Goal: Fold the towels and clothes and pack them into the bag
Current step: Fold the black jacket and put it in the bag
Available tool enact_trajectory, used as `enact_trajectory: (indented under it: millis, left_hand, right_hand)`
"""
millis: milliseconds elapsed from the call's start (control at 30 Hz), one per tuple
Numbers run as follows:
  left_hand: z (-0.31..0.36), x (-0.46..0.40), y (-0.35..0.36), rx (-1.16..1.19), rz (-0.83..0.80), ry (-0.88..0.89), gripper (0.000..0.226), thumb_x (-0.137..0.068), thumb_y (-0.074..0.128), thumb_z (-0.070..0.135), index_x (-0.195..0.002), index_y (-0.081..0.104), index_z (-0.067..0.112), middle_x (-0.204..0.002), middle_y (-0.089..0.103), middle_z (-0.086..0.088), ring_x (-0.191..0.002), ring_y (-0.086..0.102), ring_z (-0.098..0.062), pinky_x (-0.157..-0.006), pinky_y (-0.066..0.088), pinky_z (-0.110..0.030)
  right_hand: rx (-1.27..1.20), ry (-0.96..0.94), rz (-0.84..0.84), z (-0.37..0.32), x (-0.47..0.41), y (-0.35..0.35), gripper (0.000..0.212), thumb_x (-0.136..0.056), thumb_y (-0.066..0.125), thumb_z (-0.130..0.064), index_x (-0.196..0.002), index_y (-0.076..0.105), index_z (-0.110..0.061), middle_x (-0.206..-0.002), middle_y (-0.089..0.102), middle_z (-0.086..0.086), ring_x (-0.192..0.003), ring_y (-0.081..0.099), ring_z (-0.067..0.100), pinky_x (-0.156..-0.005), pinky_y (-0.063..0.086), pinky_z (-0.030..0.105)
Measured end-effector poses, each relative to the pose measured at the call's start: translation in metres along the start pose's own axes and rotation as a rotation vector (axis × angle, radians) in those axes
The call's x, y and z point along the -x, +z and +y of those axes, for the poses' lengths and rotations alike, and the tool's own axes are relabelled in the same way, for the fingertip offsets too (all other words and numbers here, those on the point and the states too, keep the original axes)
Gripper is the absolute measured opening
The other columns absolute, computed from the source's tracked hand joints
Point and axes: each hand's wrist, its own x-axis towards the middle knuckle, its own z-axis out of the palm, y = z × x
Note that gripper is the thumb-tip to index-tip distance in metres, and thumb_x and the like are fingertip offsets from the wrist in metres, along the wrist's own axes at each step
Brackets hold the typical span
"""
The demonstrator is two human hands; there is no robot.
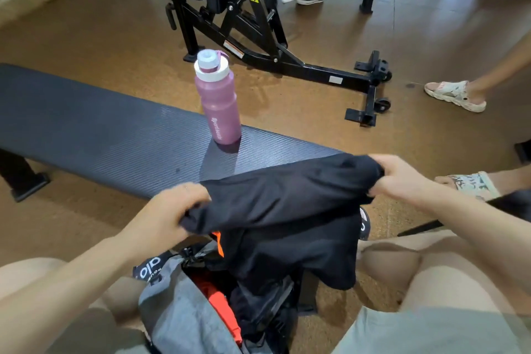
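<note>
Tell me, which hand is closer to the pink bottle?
Left. The left hand grips the black shirt below the pink bottle, slightly left of it. The right hand grips the shirt's other end, farther off to the bottle's right.

A long, dark grey padded table with a ribbed surface stands on a brown floor. A pink water bottle with a white cap stands upright on it, near its far edge.
</note>
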Motion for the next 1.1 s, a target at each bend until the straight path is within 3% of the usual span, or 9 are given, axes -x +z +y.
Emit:
enact_trajectory:
  millis: [133, 267, 367, 433, 567, 667, 833, 967, 1100]
  left_hand:
    - [-0.015, 0.003, 0.016, -0.428, -0.291, 0.399, 0.021, -0.071, 0.051, 0.007, -0.089, 0.059, 0.015, -0.098, 0.058, -0.001, -0.094, 0.057, -0.025, -0.085, 0.050, -0.035]
    - [-0.032, 0.003, 0.025, -0.547, -0.365, 0.345, 0.034, -0.061, 0.063, 0.008, -0.093, 0.056, 0.020, -0.113, 0.056, -0.002, -0.109, 0.055, -0.027, -0.097, 0.047, -0.038]
    - [-0.034, 0.003, 0.031, -0.302, -0.146, 0.008, 0.032, -0.065, 0.057, 0.015, -0.095, 0.051, 0.023, -0.108, 0.048, 0.003, -0.097, 0.049, -0.026, -0.087, 0.048, -0.043]
    - [-0.030, -0.002, 0.041, -0.068, 0.044, -0.374, 0.030, -0.084, 0.056, 0.030, -0.113, 0.050, 0.026, -0.115, 0.042, 0.002, -0.106, 0.045, -0.029, -0.100, 0.042, -0.046]
    - [-0.025, -0.020, 0.057, 0.111, 0.076, -0.920, 0.097, -0.077, 0.080, 0.053, -0.150, 0.030, 0.012, -0.143, 0.034, -0.020, -0.137, 0.030, -0.042, -0.116, 0.026, -0.046]
    - [-0.019, -0.027, 0.062, 0.222, 0.190, -1.114, 0.115, -0.059, 0.086, 0.064, -0.142, 0.036, 0.000, -0.143, 0.042, -0.022, -0.134, 0.041, -0.041, -0.113, 0.036, -0.046]
    - [-0.009, -0.013, 0.081, 0.866, 0.270, -1.396, 0.130, -0.048, 0.093, 0.066, -0.145, 0.032, 0.005, -0.131, 0.057, -0.007, -0.118, 0.061, -0.031, -0.098, 0.052, -0.044]
    - [-0.012, -0.001, 0.088, 1.079, 0.197, -1.239, 0.067, -0.073, 0.087, 0.048, -0.126, 0.063, 0.015, -0.111, 0.076, -0.002, -0.101, 0.073, -0.025, -0.087, 0.058, -0.040]
    - [-0.014, 0.006, 0.074, 1.113, 0.168, -1.079, 0.035, -0.090, 0.075, 0.024, -0.121, 0.065, 0.011, -0.114, 0.076, -0.008, -0.102, 0.073, -0.026, -0.095, 0.056, -0.046]
  right_hand:
    - [0.595, -0.198, -0.211, 0.025, 0.016, 0.013, 0.048, -0.068, 0.054, 0.009, -0.091, 0.067, -0.032, -0.098, 0.061, -0.003, -0.099, 0.052, 0.022, -0.084, 0.046, 0.042]
    - [0.634, -0.198, -0.294, 0.021, 0.023, 0.012, 0.059, -0.070, 0.049, 0.012, -0.108, 0.068, -0.028, -0.121, 0.047, -0.006, -0.122, 0.035, 0.017, -0.095, 0.030, 0.026]
    - [0.369, -0.055, -0.238, 0.012, 0.020, 0.008, 0.064, -0.068, 0.049, 0.018, -0.102, 0.067, -0.034, -0.127, 0.044, -0.008, -0.124, 0.038, 0.017, -0.097, 0.033, 0.028]
    - [0.036, 0.108, -0.142, 0.005, 0.016, 0.008, 0.069, -0.061, 0.051, 0.014, -0.112, 0.066, -0.030, -0.133, 0.047, 0.000, -0.116, 0.049, 0.025, -0.085, 0.043, 0.032]
    - [-0.565, 0.345, 0.020, -0.005, 0.005, 0.019, 0.083, -0.067, 0.053, 0.011, -0.138, 0.049, -0.032, -0.138, 0.048, 0.010, -0.119, 0.055, 0.030, -0.085, 0.049, 0.040]
    - [-0.560, 0.443, 0.000, 0.000, -0.001, 0.031, 0.094, -0.083, 0.074, -0.003, -0.155, 0.024, -0.035, -0.133, 0.055, 0.006, -0.110, 0.063, 0.028, -0.082, 0.054, 0.041]
    - [-0.385, 0.563, -0.067, 0.019, -0.006, 0.036, 0.084, -0.063, 0.096, -0.021, -0.136, 0.053, -0.018, -0.122, 0.071, 0.004, -0.107, 0.071, 0.025, -0.093, 0.057, 0.042]
    - [-0.340, 0.557, -0.097, 0.009, -0.003, 0.031, 0.053, -0.074, 0.089, -0.014, -0.121, 0.067, -0.011, -0.110, 0.077, 0.006, -0.103, 0.073, 0.027, -0.096, 0.057, 0.043]
    - [-0.291, 0.477, -0.026, -0.009, 0.000, 0.026, 0.040, -0.075, 0.083, -0.004, -0.112, 0.070, -0.012, -0.108, 0.076, 0.007, -0.099, 0.072, 0.027, -0.084, 0.057, 0.038]
